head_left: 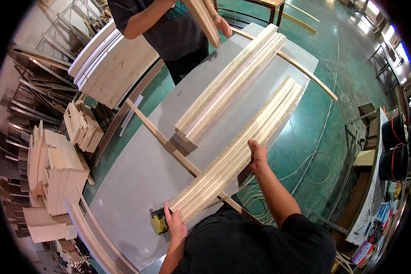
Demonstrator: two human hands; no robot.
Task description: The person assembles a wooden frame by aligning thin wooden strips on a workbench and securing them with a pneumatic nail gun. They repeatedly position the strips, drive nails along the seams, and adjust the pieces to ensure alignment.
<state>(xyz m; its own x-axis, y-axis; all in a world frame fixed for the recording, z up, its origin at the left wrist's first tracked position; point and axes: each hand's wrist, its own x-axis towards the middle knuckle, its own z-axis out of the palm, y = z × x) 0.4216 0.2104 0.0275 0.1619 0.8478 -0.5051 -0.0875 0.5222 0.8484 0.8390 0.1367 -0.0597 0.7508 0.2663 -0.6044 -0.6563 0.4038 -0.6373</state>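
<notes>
Here, the left hand (176, 227) and right hand (259, 156) grip the wooden bundle (233, 154) between them, perhaps to keep layers aligned.

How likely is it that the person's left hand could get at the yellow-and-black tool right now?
Probably yes: the left hand is close beside the yellow-and-black tool with nothing visibly between, though it may first have to leave the bundle of wooden strips.

There is one held bundle (243, 154) and two crossbars (154, 129).
</notes>
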